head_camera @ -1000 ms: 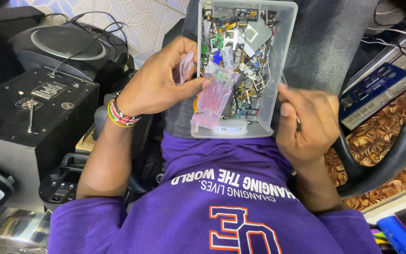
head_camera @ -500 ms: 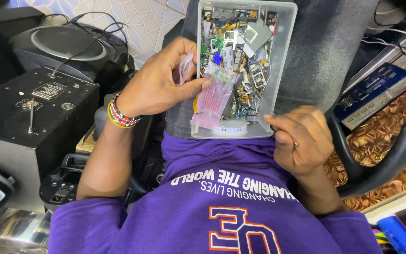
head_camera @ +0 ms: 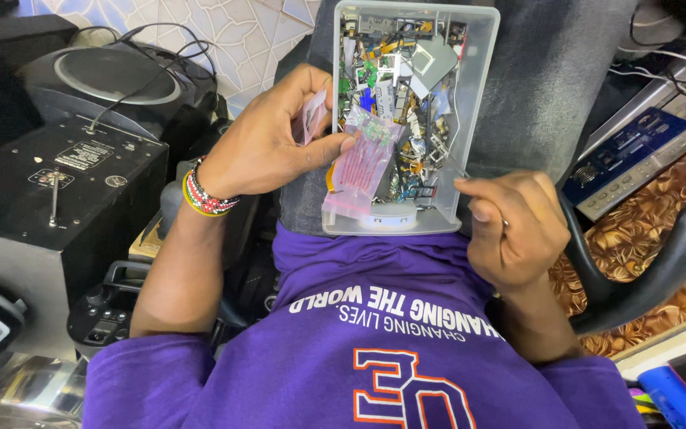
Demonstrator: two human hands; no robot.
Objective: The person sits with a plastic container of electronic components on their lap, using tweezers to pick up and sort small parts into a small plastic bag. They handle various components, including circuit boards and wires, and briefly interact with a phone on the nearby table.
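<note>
Left hand (head_camera: pixel 275 139) pinches a pink bag (head_camera: pixel 363 163) lying lengthwise along the parts tray (head_camera: pixel 482 103). Right hand (head_camera: pixel 514 226), loosely curled and empty, hovers at the tray's near right corner.

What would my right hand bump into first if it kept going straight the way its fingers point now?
Probably the near right wall of the clear plastic box. The right hand points its fingers leftward toward it from just beside it; depth is unclear, so it might pass over the rim into the electronic parts.

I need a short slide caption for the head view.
Left hand holds pink bags over a parts box; right hand beside it.
</note>
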